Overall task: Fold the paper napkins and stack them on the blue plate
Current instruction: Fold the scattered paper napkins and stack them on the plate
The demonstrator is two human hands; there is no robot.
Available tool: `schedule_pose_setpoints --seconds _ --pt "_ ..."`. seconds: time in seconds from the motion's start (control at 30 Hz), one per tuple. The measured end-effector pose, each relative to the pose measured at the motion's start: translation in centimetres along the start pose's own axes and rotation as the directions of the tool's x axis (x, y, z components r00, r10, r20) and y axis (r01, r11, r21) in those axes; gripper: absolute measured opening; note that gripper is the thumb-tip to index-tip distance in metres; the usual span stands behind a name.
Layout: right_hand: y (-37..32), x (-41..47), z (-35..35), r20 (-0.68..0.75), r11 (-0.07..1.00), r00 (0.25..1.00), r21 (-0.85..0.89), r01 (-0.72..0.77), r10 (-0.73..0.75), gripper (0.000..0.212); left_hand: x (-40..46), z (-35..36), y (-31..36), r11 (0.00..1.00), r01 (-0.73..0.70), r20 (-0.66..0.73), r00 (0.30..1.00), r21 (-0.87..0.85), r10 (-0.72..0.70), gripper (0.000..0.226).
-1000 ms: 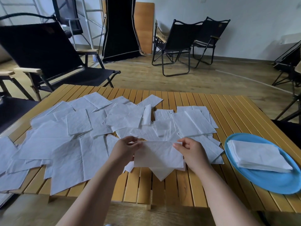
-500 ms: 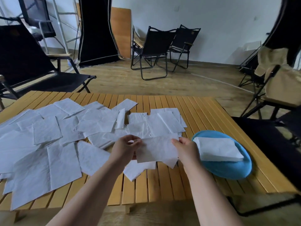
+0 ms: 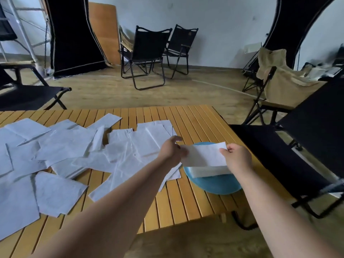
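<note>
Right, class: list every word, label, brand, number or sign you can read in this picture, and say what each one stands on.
None: no text can be read anywhere in the head view.
The folded napkin, the stack, the blue plate and the loose napkins look blank.
The folding chairs show no readable brand; any mark is too small or blurred.

White napkins [image 3: 61, 146], blue plate [image 3: 214, 185], yellow slatted table [image 3: 186, 202], black chairs [image 3: 147, 51]

We note creased matt paper napkins [image 3: 61, 146] on a slatted, smooth wooden table [image 3: 186, 202]. The blue plate [image 3: 214, 185] appears smooth plastic.
</note>
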State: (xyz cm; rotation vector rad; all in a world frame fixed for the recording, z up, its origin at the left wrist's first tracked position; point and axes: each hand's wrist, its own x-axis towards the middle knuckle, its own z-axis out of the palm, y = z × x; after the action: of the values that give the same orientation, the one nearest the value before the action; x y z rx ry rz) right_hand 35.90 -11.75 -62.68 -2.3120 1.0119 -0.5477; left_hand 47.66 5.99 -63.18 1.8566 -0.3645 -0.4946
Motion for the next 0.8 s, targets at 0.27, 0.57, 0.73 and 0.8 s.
schedule_pose_setpoints --seconds 0.27,0.57,0.73,0.8 --pt "2.9 2.1 -0.4 0.018 0.991 0.997 -0.106 0.081 -0.08 0.017 1.4 3.4 -0.2 0.987 -0.039 -0.029 0.999 0.155 0.044 0.045" --pt "4.4 2.9 0.6 0.007 0.952 0.995 -0.287 0.102 -0.104 0.018 1.1 5.4 -1.1 0.949 -0.108 -0.079 0.987 0.297 0.137 0.051" --pt "4.7 2.1 1.1 -0.034 0.905 0.995 -0.418 0.075 -0.098 0.038 0.8 5.9 -2.5 0.711 -0.288 0.038 0.938 0.641 0.346 0.047" --pt "5.2 2.1 1.5 0.006 0.889 0.994 -0.447 0.097 -0.106 0.033 0.7 6.1 -3.2 0.626 -0.356 0.181 0.928 0.694 0.327 0.04"
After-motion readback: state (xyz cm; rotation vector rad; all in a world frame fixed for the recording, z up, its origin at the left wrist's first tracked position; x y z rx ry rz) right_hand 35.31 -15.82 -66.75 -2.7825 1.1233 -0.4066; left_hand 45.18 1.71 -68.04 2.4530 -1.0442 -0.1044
